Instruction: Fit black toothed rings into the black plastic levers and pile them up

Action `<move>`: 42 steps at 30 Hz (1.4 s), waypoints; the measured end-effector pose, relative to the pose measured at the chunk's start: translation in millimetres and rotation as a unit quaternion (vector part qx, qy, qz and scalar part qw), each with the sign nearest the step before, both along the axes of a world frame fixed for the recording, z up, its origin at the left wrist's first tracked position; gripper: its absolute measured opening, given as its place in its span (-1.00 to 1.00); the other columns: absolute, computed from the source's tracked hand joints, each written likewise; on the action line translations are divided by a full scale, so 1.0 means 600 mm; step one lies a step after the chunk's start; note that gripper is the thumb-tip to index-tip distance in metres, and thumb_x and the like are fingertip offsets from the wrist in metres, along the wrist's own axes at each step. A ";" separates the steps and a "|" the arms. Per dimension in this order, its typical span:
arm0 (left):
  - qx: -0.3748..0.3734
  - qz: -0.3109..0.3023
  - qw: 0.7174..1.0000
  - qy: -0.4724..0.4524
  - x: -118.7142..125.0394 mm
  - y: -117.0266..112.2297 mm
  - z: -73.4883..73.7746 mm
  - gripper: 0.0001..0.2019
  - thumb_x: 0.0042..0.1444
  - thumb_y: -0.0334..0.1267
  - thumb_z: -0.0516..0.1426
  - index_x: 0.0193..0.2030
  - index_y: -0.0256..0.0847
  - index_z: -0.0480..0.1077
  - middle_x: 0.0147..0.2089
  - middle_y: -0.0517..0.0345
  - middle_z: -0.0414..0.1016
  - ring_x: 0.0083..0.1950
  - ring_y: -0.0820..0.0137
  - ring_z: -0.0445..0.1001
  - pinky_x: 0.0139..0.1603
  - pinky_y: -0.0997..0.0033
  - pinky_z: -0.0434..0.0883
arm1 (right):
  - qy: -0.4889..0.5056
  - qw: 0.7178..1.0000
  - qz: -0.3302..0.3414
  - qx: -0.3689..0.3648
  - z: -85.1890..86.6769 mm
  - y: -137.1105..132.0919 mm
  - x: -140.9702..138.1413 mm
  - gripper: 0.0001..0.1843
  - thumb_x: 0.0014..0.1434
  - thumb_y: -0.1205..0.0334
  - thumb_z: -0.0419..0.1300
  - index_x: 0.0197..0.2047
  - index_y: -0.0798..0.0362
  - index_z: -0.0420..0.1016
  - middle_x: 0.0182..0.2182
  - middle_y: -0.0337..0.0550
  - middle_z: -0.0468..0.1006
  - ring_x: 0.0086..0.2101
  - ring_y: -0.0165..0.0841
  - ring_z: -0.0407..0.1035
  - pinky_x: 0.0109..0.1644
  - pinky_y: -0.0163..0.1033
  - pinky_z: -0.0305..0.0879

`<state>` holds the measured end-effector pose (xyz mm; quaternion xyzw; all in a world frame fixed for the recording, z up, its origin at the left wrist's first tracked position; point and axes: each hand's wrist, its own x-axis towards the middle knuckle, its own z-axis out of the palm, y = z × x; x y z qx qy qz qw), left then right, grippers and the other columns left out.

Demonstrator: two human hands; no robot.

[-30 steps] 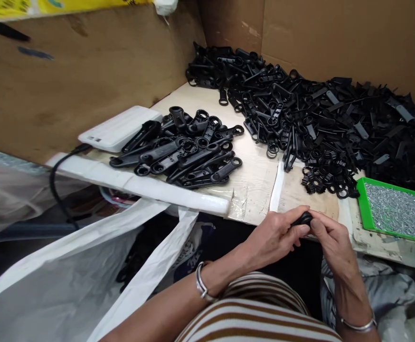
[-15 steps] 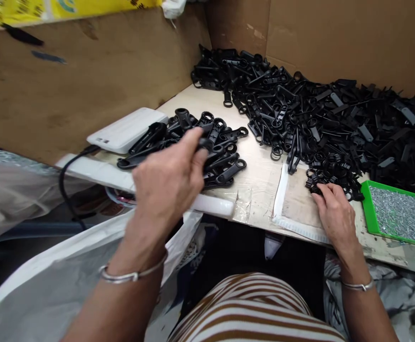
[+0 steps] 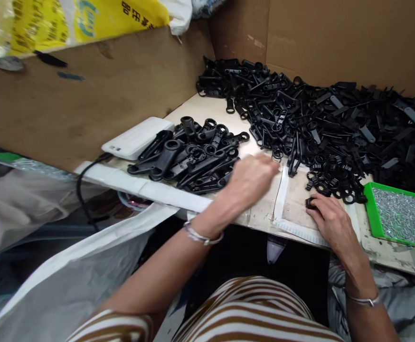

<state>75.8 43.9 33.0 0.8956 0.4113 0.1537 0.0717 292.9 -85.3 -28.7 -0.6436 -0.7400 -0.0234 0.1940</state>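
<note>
My left hand (image 3: 250,179) hovers over the table between a small heap of black plastic handles (image 3: 189,154) and a large heap of black parts (image 3: 321,118). It is smeared by motion, so its fingers cannot be read. My right hand (image 3: 330,221) rests on the table near its front edge, fingers curled on a small black ring part (image 3: 310,203), just below a cluster of black rings (image 3: 330,176).
A white power bank (image 3: 132,137) with a black cable lies left of the small heap. A green tray (image 3: 374,223) of small metal pins sits at the right. Cardboard walls enclose the table. A white plastic bag (image 3: 72,275) hangs open at the lower left.
My left hand left the small heap of handles and swung right toward the middle of the table. My right hand drew back slightly from the rings with a small black part.
</note>
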 end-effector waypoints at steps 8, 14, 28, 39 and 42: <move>-0.112 0.050 0.992 0.031 0.121 0.028 -0.016 -0.79 0.23 -0.28 0.08 -0.25 -0.31 0.54 -0.24 -0.19 0.58 -0.08 0.04 0.58 -0.14 0.18 0.46 | 0.095 0.995 -0.026 0.033 0.001 -0.026 -0.001 -0.80 0.33 0.18 0.08 -0.19 0.06 0.50 -0.08 0.03 0.58 -0.04 -0.18 0.44 0.09 -0.01 0.39; -0.174 0.066 0.983 -0.009 0.075 0.033 0.001 -0.72 0.18 -0.29 0.02 -0.47 -0.30 0.47 -0.42 -0.10 0.56 -0.31 0.19 0.60 -0.29 0.31 0.45 | 0.294 0.946 -0.132 0.032 0.004 -0.040 0.000 -0.72 0.19 0.06 0.24 -0.09 0.04 0.49 -0.15 -0.03 0.61 -0.23 -0.26 0.53 -0.11 -0.13 0.52; -0.062 -0.095 0.993 -0.035 0.030 -0.064 -0.024 -0.68 0.33 -0.28 -0.08 -0.33 -0.29 0.43 -0.46 0.04 0.53 -0.44 0.33 0.52 -0.38 0.42 0.35 | 0.653 0.755 -0.045 -0.032 0.050 -0.027 -0.009 -0.75 0.04 0.10 0.39 -0.17 -0.08 0.64 0.29 -0.07 0.31 -0.29 -0.37 0.53 -0.40 -0.30 0.51; -0.408 0.017 0.824 -0.393 0.042 -0.112 -0.087 -0.58 0.31 0.05 -0.02 -0.15 -0.30 0.44 -0.27 -0.05 0.56 -0.25 0.30 0.58 -0.26 0.38 0.48 | 0.221 0.959 -0.029 0.176 0.026 -0.056 -0.048 -0.72 0.13 0.34 0.32 -0.06 0.01 0.58 0.18 0.01 0.43 0.07 -0.16 0.44 0.08 -0.10 0.50; -0.607 -0.005 0.590 -0.532 0.051 -0.123 -0.080 -0.52 0.13 0.14 0.17 -0.16 -0.32 0.46 -0.17 -0.08 0.56 -0.15 0.29 0.57 -0.12 0.35 0.47 | 0.095 0.973 0.058 0.201 0.005 -0.062 -0.073 -0.63 0.12 0.46 0.30 0.02 0.08 0.52 0.19 0.08 0.38 0.08 -0.21 0.42 0.17 -0.16 0.43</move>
